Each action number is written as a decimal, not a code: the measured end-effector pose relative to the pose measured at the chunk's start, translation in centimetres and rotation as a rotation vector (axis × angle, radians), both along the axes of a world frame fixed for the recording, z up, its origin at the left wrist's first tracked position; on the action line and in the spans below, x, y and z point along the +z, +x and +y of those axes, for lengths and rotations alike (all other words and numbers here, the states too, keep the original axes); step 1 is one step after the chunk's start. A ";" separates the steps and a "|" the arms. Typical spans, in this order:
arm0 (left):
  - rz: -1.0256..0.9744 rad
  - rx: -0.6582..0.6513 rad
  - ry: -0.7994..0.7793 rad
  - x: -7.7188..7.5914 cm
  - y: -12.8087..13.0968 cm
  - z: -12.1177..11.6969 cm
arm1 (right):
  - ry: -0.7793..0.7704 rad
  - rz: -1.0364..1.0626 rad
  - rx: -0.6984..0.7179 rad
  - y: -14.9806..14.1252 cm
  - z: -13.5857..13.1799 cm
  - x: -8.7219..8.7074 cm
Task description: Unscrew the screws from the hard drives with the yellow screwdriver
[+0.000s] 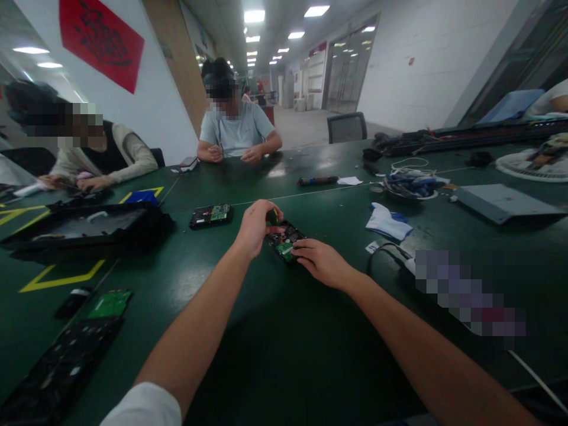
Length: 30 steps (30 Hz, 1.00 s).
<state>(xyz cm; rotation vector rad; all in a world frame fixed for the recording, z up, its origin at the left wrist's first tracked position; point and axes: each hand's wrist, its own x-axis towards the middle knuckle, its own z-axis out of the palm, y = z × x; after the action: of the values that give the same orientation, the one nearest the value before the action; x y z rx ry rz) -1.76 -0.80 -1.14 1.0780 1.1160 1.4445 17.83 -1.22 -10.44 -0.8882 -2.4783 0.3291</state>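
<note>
A hard drive [286, 251] with a green circuit board lies on the green table in front of me, its board side up. Over its far end, my left hand [257, 228] is closed around a screwdriver [274, 216] with a black and yellow handle. The screwdriver's tip is hidden by my fingers. My right hand [322, 260] grips the drive's near right edge, with the fingertips on the board. To the left of my hands, a second hard drive [211, 216] lies flat, also showing a green board.
At left are a black tray-like casing [89, 228], a loose green circuit board [110, 303] and a dark panel [62, 367]. Rightward lie white gloves [387, 222], a grey metal box [506, 202] and a power strip [461, 296]. Two people [239, 130] sit across the table [275, 343].
</note>
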 end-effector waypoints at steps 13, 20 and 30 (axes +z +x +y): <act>-0.224 -0.121 -0.122 -0.1 -0.3 0.1 | 0.018 -0.016 -0.016 -0.1 0.0 -0.2; 0.158 0.038 0.056 0.2 -0.2 -0.3 | -0.008 -0.018 -0.018 0.0 -0.2 0.3; -0.130 -0.008 -0.079 -0.1 -0.7 0.3 | -0.015 0.027 -0.017 0.0 -0.1 -0.2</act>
<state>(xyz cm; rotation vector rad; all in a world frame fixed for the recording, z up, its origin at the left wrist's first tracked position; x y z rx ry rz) -2.48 -0.46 -1.23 0.9195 1.0659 1.4315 17.84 -1.31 -10.60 -0.9048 -2.4456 0.3516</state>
